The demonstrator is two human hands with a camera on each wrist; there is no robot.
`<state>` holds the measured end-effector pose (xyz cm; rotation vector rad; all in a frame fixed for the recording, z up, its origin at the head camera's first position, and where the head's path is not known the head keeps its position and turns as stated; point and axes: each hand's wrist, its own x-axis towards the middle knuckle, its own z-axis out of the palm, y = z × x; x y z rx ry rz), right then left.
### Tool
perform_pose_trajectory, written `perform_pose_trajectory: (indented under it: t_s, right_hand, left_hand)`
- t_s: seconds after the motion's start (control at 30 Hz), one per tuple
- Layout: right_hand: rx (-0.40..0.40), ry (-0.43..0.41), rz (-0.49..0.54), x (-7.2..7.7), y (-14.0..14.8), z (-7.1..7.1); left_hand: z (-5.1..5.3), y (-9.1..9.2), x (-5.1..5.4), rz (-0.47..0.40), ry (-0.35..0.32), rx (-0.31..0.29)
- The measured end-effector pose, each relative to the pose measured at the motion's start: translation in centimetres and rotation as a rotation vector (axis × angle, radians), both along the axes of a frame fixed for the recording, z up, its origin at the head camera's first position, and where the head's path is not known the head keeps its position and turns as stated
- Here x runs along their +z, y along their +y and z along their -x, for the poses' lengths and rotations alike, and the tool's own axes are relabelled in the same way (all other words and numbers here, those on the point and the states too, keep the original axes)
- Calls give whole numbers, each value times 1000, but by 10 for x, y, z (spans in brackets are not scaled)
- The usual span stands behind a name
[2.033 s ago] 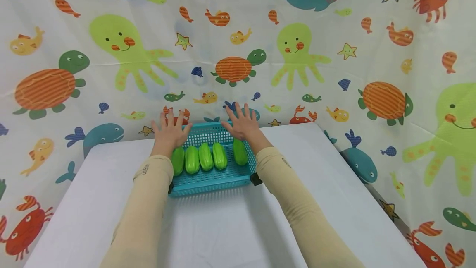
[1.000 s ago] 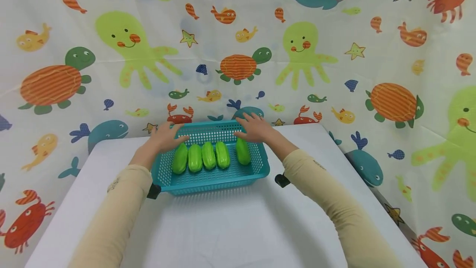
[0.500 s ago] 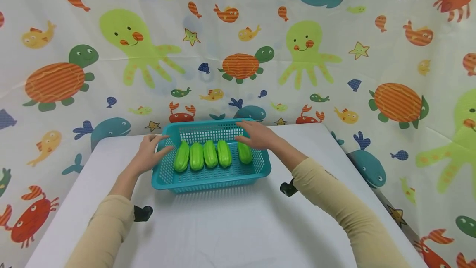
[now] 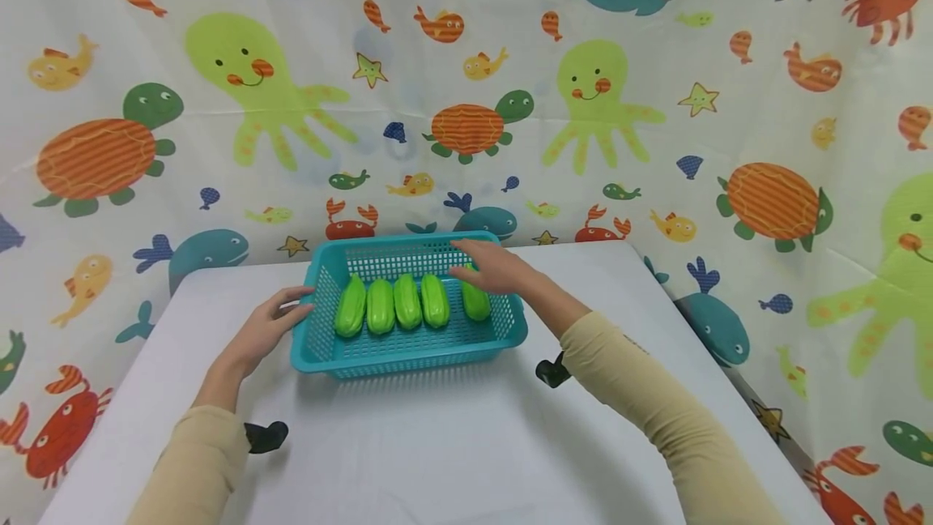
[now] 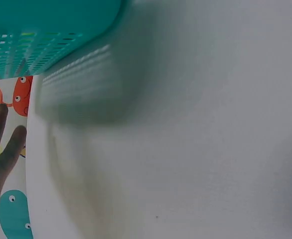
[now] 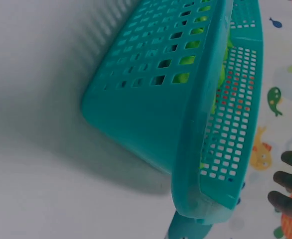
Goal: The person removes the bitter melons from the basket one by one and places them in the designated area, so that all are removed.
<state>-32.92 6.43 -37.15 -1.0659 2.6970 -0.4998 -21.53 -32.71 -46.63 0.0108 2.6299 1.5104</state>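
A turquoise plastic basket (image 4: 408,360) with perforated walls stands on the white table. In it lie several oblong, glossy green vegetables (image 4: 380,307); their exact kind is unclear. Four-sided gaps in its wall show green in the right wrist view. My left hand (image 4: 264,329) is at the basket's left rim, thumb and fingers apart, nothing between them; whether the fingertips touch the rim I cannot tell. Over the basket's right end hovers my right hand (image 4: 497,267), fingers extended, partly covering the rightmost green vegetable (image 4: 475,300). Both hands show only partly in the wrist views.
The white table (image 4: 408,444) extends in front of the basket and to both sides. Behind it hangs a curtain (image 4: 437,71) printed with sea animals, close to the table's back edge. A black wrist-worn device (image 4: 266,437) juts from the left forearm, and a black device (image 4: 552,371) from the right.
From raised and spread above the basket, my left hand has moved left and down to the left rim. My right hand has lowered and turned inward. The vegetables keep their places.
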Motion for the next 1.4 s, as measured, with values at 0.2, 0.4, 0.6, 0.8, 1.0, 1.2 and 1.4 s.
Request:
perform_pose_trajectory:
  t_s: [0.2, 0.4, 0.6, 0.8, 1.0, 1.2, 1.4]
  right_hand:
    - [6, -33, 8, -5, -4, 0]
    - [7, -63, 31, -12, -12, -2]
    - [-3, -72, 32, -11, -18, -6]
    - [12, -91, 57, -11, -21, -6]
    - [-14, -66, 118, -15, -23, 3]
    - [-83, -100, 157, -20, -31, 12]
    - [-135, -134, 195, -22, -41, 17]
  left_hand:
    - [-6, 0, 0, -3, -47, -36]
    - [-15, 5, -3, -32, -3, 29]
    - [-19, 4, -11, -119, 15, 49]
    - [-21, 1, -16, -163, -15, 24]
    - [-20, 1, -17, -151, -2, 26]
    - [-25, 2, -20, -169, -21, 19]
    - [-27, 3, -25, -184, -7, 35]
